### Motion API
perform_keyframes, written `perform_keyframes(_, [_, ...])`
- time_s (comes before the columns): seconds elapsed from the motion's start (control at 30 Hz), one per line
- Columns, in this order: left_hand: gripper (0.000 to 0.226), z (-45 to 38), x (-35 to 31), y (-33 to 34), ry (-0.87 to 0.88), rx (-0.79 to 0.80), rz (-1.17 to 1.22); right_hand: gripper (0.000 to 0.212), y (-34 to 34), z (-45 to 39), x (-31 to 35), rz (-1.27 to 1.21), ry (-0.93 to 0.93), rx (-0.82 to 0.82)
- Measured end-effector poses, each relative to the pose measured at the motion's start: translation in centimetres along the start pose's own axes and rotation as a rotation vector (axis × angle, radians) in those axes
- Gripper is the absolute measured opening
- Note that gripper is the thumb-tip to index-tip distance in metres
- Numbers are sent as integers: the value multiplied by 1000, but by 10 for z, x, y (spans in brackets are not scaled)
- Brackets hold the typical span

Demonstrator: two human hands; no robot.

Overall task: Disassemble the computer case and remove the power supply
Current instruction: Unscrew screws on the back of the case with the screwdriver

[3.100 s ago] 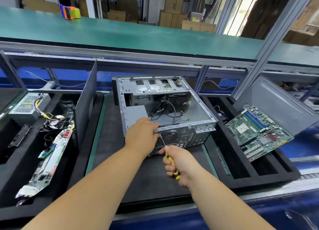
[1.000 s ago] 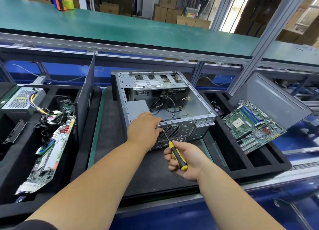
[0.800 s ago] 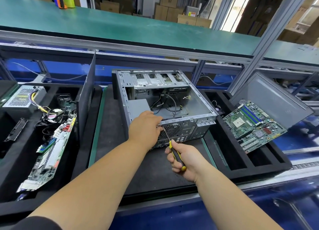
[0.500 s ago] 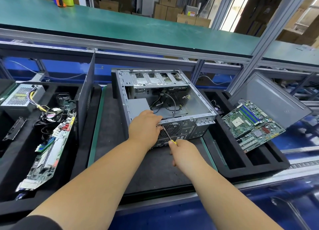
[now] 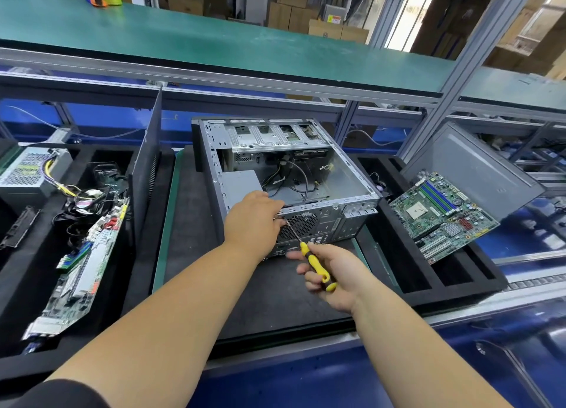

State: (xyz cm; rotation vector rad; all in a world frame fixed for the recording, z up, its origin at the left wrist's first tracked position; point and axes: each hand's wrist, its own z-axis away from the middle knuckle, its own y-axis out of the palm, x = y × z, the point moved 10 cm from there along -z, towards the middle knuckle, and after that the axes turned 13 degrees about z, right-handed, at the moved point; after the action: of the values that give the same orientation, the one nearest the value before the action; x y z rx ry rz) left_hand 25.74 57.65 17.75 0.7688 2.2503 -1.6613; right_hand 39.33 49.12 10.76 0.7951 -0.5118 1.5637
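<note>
Since half a second ago the right hand (image 5: pixel 332 272) has rolled palm-up and drawn back a little, so the yellow-and-black handle of the screwdriver (image 5: pixel 312 262), hidden then, now shows across its loosely curled fingers, which still hold it. At far left a loose power supply unit (image 5: pixel 26 170) with yellow wires sits in a black foam tray (image 5: pixel 18 285), beside a tilted circuit board (image 5: pixel 81 272) and an upright dark side panel (image 5: pixel 145 174). Next, the left hand (image 5: pixel 252 220) rests on the near rear corner of the open computer case (image 5: pixel 337 211), fingers bent over its edge, gripping it. Inside the case, just beyond that hand, sits the grey power supply (image 5: pixel 240 185). The screwdriver's shaft points up-left, its tip at the rear panel beside the fan grille (image 5: pixel 301 223). Farther right, a green motherboard (image 5: pixel 441 214) leans against a grey panel (image 5: pixel 477 171).
</note>
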Motion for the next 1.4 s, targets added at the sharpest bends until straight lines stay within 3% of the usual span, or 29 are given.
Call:
perform_keyframes(0.07, [19,0,0,1,1,6,-1,43,13,2,-9,-164,68,116])
perform_keyframes(0.17, [20,0,-1,-1,2,1,1,37,26,4,-12,-203,75,194])
perform_keyframes(0.3, [19,0,0,0,2,6,1,37,25,-1,-11,-78,30,90])
perform_keyframes(0.37, [19,0,0,0,0,9,2,38,13,-2,-2,219,-18,-101])
perform_keyframes(0.5, [19,0,-1,1,-3,12,-12,25,2,10,41,1303,-215,-524])
perform_keyframes(0.63, [20,0,0,0,-7,18,-11,22,6,13,49,1536,-258,-656])
perform_keyframes(0.73, [22,0,-1,0,-12,28,-11,36,-1,7,45,1273,-257,-503])
perform_keyframes(0.87, [22,0,0,1,-15,35,-4,42,0,0,-1,307,-3,-152])
perform_keyframes(0.97, [20,0,-1,0,-14,25,-8,40,12,2,-11,-23,52,39])
perform_keyframes(1.1, [21,-1,-1,1,-14,25,-13,35,23,3,-14,-187,39,132])
perform_keyframes(1.2, [22,-1,0,1,-15,17,-10,37,23,2,-15,-201,6,110])
perform_keyframes(1.3, [23,-1,1,2,-19,17,-2,39,15,0,-10,18,-39,-43])
perform_keyframes(1.4, [24,0,1,3,-25,16,12,39,2,3,3,395,-69,-259])
